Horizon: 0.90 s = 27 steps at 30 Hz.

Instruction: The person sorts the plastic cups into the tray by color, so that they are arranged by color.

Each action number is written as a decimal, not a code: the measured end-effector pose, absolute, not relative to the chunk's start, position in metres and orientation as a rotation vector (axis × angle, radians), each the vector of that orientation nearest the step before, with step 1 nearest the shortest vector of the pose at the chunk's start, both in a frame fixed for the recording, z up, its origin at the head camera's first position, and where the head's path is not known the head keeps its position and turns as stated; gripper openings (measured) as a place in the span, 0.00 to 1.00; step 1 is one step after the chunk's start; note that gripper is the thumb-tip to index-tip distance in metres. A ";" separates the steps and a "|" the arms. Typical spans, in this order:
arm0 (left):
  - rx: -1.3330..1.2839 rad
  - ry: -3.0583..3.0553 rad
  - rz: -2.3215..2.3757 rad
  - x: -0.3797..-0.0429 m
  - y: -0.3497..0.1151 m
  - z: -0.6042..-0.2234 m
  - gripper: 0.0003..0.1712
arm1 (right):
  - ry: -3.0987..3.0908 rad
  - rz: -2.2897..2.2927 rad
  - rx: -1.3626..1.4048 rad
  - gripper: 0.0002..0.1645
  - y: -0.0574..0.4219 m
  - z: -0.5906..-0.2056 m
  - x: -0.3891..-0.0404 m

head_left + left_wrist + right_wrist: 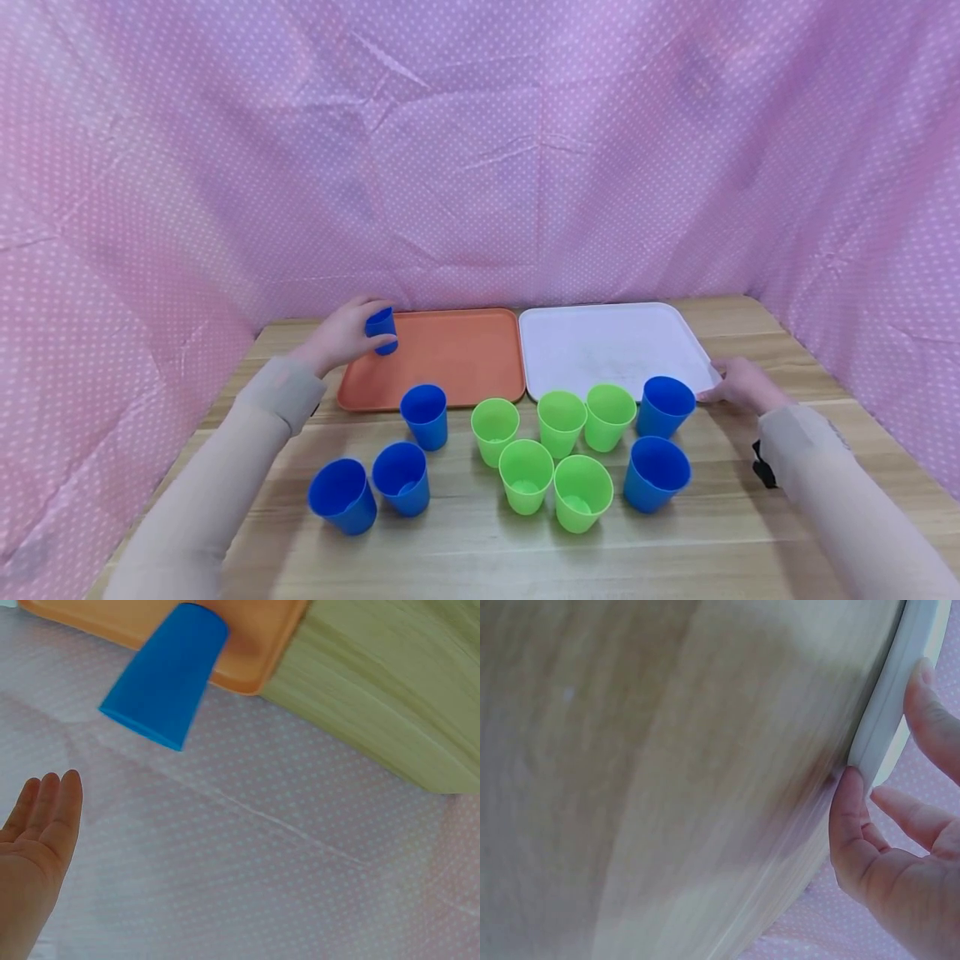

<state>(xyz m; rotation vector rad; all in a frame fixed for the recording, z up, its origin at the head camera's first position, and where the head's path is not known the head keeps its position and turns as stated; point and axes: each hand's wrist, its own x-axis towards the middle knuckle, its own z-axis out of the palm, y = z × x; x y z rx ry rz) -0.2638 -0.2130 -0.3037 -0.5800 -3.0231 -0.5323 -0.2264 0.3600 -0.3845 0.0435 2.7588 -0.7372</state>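
Observation:
My left hand [347, 332] is at the left end of the orange tray [459, 354], its fingers and thumb on either side of a blue cup [384, 335]. In the left wrist view this blue cup [169, 675] stands on the tray near a corner, and a gap shows between it and my straight fingers [64, 814]. At the white tray [611, 346], my right hand [744, 385] grips the near right corner. The right wrist view shows thumb and fingers on both sides of the pale tray rim [889, 712].
Several green cups [527, 477] stand upright on the wooden table [480, 558], in front of the trays. To their left are three blue cups [425, 417]; two more blue cups [656, 473] stand at right. A pink dotted cloth [465, 167] hangs behind and beside the table.

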 end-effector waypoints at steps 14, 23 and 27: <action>-0.766 -2.981 -0.489 -0.234 -0.190 -0.291 0.35 | 2.770 -0.728 0.032 0.53 0.360 -0.385 -0.227; -0.900 -2.952 -0.470 -0.216 -0.178 -0.292 0.36 | 2.748 -0.730 0.055 0.52 0.358 -0.383 -0.227; -0.949 -2.950 -0.454 -0.212 -0.175 -0.294 0.37 | 2.734 -0.736 0.067 0.53 0.357 -0.382 -0.228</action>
